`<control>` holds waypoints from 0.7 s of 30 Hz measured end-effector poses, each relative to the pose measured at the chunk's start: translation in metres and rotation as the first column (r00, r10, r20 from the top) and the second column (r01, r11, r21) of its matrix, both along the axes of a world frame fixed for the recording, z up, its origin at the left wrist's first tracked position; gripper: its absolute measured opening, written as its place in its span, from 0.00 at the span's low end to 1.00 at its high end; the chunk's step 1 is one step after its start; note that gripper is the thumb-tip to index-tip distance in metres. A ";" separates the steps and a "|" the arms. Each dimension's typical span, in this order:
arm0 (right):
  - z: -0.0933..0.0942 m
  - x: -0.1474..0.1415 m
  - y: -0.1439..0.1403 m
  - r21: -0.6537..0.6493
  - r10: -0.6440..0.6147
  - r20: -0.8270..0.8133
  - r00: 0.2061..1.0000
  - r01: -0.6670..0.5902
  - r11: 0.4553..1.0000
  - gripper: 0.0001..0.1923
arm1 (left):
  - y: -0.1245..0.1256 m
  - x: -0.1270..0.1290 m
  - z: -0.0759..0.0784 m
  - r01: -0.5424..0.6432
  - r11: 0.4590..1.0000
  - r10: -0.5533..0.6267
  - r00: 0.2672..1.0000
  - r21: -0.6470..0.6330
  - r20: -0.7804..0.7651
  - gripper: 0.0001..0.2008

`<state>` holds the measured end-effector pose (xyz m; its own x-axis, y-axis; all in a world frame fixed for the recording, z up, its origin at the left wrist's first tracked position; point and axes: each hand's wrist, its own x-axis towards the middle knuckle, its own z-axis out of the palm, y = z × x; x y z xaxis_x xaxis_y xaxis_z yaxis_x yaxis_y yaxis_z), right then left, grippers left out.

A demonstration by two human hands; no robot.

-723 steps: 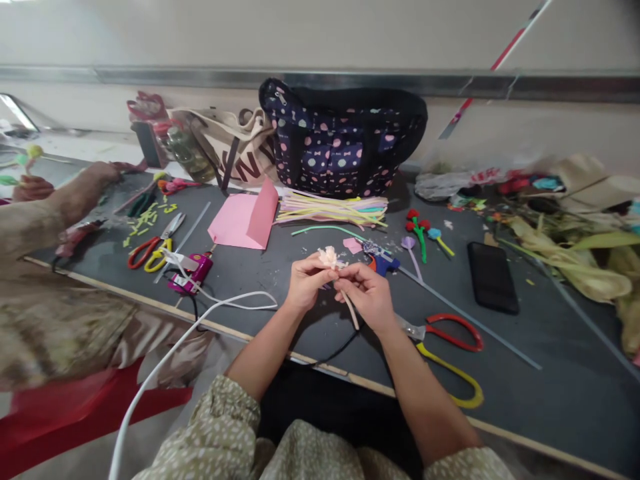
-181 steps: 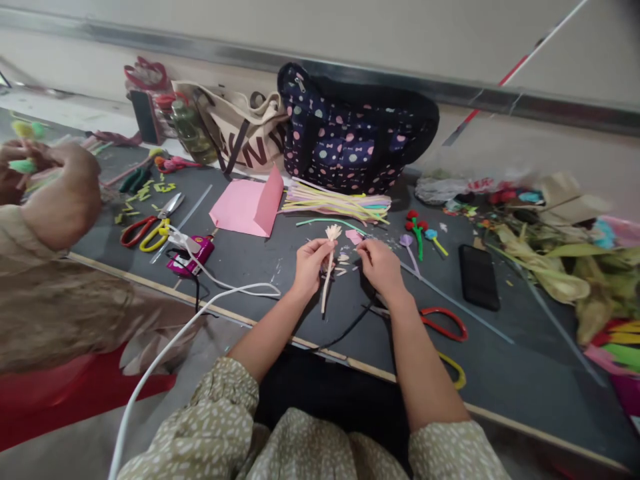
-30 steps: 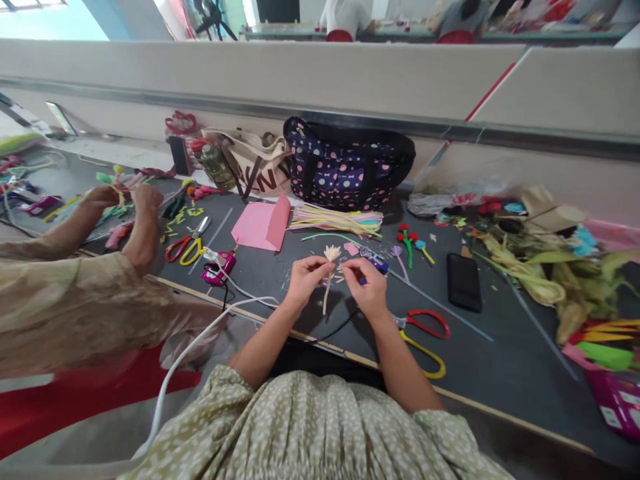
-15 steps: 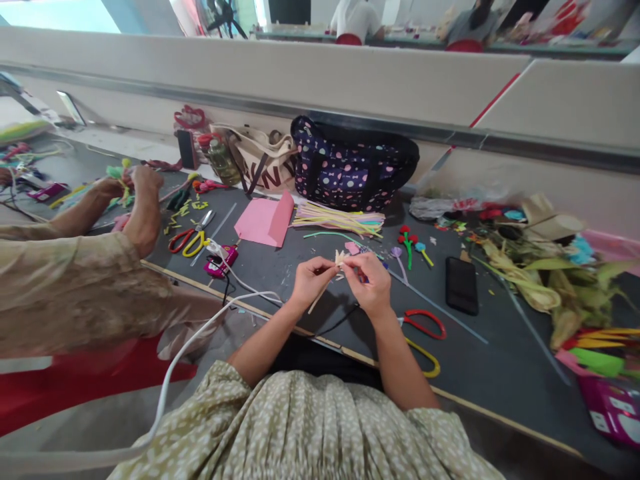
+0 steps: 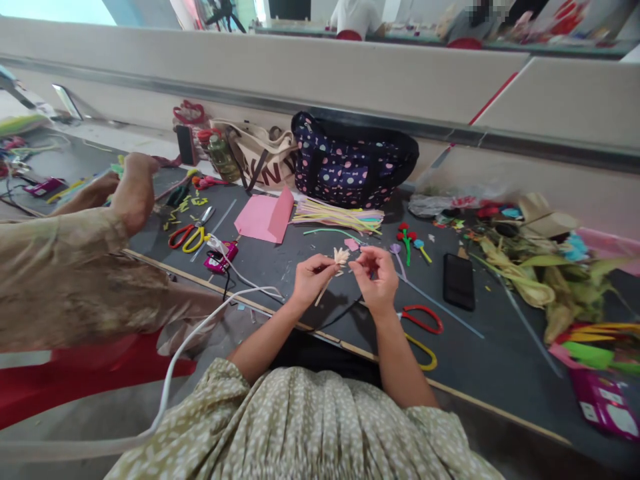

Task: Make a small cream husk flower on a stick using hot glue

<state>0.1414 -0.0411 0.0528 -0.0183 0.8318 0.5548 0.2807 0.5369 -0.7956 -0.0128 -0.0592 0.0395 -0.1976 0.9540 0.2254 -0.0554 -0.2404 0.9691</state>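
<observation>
My left hand [image 5: 313, 279] pinches a small cream craft flower [image 5: 341, 257] just below its head. The flower has pointed petals, and its thin pale stem [image 5: 323, 292] slants down under the fingers. Just right of the flower, my right hand [image 5: 379, 280] hovers with its fingers loosely curled and apart, and nothing shows between them. Behind the hands lie a small pink scrap [image 5: 352, 245] and a pale green chenille stem [image 5: 333, 232]. A purple flower [image 5: 396, 249] on a stem rests beyond my right hand.
Scissors [image 5: 423, 319] lie by my right forearm, near a black phone [image 5: 459, 281]. A pink paper envelope [image 5: 265, 217], a bundle of pastel stems [image 5: 337, 217] and a dotted bag [image 5: 355, 163] stand behind. A white cable [image 5: 185, 353] crosses at left, beside a co-worker's arm [image 5: 133, 197].
My right hand has come off the flower and shifted slightly right. The flower stays in my left hand, its petals now more in view. The co-worker's hands have moved a little.
</observation>
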 end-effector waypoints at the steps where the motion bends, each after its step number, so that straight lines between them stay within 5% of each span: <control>1: -0.002 0.001 0.000 -0.027 -0.010 -0.034 0.999 0.009 1.000 0.14 | 0.000 0.000 -0.001 -0.002 1.000 0.002 1.000 0.002 0.026 0.08; 11: -0.024 -0.005 -0.013 -0.192 0.231 0.028 0.973 -0.221 0.956 0.12 | -0.001 0.006 0.000 -0.013 0.997 -0.002 0.977 0.070 0.211 0.10; 16: -0.032 -0.009 -0.020 -0.219 0.237 0.008 0.971 -0.230 0.948 0.08 | -0.001 0.006 0.000 0.060 0.998 -0.057 0.955 -0.001 0.290 0.14; 21: -0.029 -0.008 -0.021 -0.371 0.326 -0.172 0.930 -0.368 0.853 0.11 | -0.002 0.003 -0.001 0.155 0.980 -0.107 0.941 -0.126 0.322 0.15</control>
<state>0.1331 -0.0619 0.0234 -0.3087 0.9296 0.2013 0.0431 0.2251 -0.9734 -0.0101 -0.0610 0.0388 -0.1063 0.9939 0.0278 -0.3815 -0.0666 0.9219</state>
